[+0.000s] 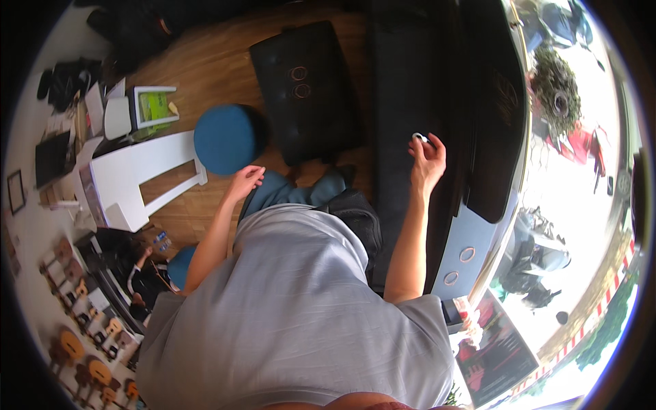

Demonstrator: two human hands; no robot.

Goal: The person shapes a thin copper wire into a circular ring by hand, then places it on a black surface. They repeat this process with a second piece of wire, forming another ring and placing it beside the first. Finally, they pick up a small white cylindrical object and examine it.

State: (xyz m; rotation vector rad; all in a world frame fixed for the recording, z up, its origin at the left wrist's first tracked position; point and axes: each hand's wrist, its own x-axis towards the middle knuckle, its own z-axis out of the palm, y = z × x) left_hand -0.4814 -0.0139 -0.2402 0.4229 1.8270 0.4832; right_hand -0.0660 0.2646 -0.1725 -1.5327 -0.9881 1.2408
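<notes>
Small white-and-black object (421,139), unplaced, pinched in right hand (428,162), two o'clock (left hand (245,182) loosely open); copper-coloured rings (301,98) lie at twelve.

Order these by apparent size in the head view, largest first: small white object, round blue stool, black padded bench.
1. Black padded bench
2. Round blue stool
3. Small white object, in the right hand

One left hand (247,182), one right hand (428,161) and one small white object (424,139) are shown near centre; one padded black seat (311,119) at upper centre; one whole blue stool (224,139) at left; two copper-coloured rings (460,257) at lower right.
</notes>
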